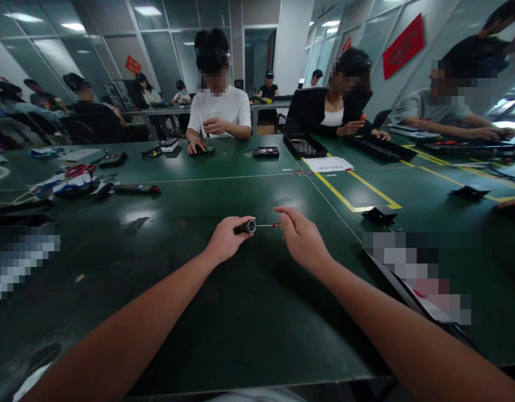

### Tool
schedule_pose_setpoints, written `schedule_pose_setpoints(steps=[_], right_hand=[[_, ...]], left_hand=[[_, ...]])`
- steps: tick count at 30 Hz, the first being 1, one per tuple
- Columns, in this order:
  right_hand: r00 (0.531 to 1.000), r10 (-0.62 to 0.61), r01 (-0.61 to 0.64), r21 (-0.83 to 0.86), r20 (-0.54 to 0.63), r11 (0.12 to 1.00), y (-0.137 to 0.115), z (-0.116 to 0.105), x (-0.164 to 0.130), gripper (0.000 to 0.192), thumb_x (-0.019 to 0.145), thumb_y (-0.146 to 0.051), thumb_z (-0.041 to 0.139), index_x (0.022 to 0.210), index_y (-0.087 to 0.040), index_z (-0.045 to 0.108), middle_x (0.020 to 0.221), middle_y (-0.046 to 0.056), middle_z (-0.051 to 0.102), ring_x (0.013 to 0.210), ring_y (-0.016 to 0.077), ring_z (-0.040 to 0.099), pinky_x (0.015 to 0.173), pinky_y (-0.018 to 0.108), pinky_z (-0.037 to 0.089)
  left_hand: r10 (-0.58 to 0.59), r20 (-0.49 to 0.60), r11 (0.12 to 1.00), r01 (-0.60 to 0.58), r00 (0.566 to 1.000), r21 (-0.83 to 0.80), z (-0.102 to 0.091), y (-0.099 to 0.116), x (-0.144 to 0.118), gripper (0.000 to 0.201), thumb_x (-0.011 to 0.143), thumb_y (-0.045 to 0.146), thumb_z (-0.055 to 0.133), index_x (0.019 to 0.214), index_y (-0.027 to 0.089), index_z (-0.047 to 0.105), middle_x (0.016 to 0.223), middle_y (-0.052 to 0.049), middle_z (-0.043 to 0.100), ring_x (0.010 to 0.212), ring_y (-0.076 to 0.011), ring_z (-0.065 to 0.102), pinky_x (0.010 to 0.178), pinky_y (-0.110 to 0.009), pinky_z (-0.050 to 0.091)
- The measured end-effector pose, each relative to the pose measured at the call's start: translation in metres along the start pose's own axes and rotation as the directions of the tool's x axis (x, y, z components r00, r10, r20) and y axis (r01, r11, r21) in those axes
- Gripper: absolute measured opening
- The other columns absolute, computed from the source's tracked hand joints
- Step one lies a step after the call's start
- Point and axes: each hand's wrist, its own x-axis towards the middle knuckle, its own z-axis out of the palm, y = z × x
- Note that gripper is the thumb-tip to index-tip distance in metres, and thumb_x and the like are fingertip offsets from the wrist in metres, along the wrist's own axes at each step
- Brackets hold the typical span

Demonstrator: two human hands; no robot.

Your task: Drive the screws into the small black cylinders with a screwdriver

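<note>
Between the thumb and fingers of my left hand (224, 240) is a short black cylinder (242, 228) that looks like a flashlight, its round silver-rimmed end turned toward me. My right hand (302, 237) is closed around a small screwdriver (276, 225) with a reddish handle, most of which the hand hides. The thin metal shaft points left, and its tip reaches the side of the cylinder's rim; whether it touches cannot be made out. Both hands are above the green tabletop (240, 312).
A dark pen-like tool (136, 189) and a pile of cables and cloth (75, 181) lie to the left. Small black pieces (380, 216) and a blurred flat object (416, 279) are on the right. Across the table, people work beside black trays (304, 146).
</note>
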Motion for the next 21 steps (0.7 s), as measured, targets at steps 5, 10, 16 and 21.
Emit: schedule_pose_setpoints(steps=[5,10,16,21], right_hand=[[0.998,-0.030,0.029,0.019,0.048,0.999,-0.0026,-0.0003,-0.0021,0.040,0.096,-0.030,0.044,0.131,-0.018,0.056,0.074,0.001,0.064,0.060,0.0182,0.056,0.060,0.032,0.041],[0.998,-0.023,0.019,0.058,0.060,0.998,-0.0042,-0.0010,-0.0023,0.038,0.092,-0.027,0.048,0.129,-0.018,0.055,0.072,0.000,0.060,0.066,0.0194,0.058,0.066,0.034,0.043],[0.998,0.041,-0.042,0.022,0.042,0.999,-0.0005,-0.0001,-0.0007,0.039,0.101,-0.042,0.035,0.117,-0.021,0.064,0.076,0.004,0.064,0.070,0.0218,0.062,0.066,0.035,0.043],[0.999,0.003,-0.004,0.010,0.051,1.000,0.0023,0.0016,-0.0008,0.033,0.097,-0.034,0.045,0.124,-0.020,0.057,0.072,0.001,0.064,0.063,0.0196,0.059,0.060,0.033,0.040]], left_hand=[[0.001,-0.025,1.000,-0.002,1.000,-0.012,0.0019,-0.0028,0.0015,0.043,0.082,0.013,0.077,0.121,0.029,0.070,0.117,-0.004,0.071,0.113,-0.0242,0.061,0.105,-0.044,0.042],[0.016,-0.027,1.000,-0.016,1.000,-0.011,0.0030,-0.0056,0.0021,0.044,0.083,0.014,0.077,0.123,0.032,0.070,0.118,-0.002,0.071,0.114,-0.0245,0.060,0.104,-0.044,0.042],[0.007,-0.023,1.000,-0.008,1.000,-0.013,0.0008,-0.0024,0.0007,0.043,0.083,0.013,0.075,0.122,0.029,0.070,0.117,-0.004,0.071,0.113,-0.0245,0.061,0.104,-0.044,0.043],[-0.009,-0.021,1.000,0.009,1.000,-0.021,0.0007,-0.0019,0.0011,0.043,0.084,0.013,0.075,0.123,0.030,0.070,0.117,-0.003,0.071,0.114,-0.0243,0.060,0.104,-0.043,0.042]])
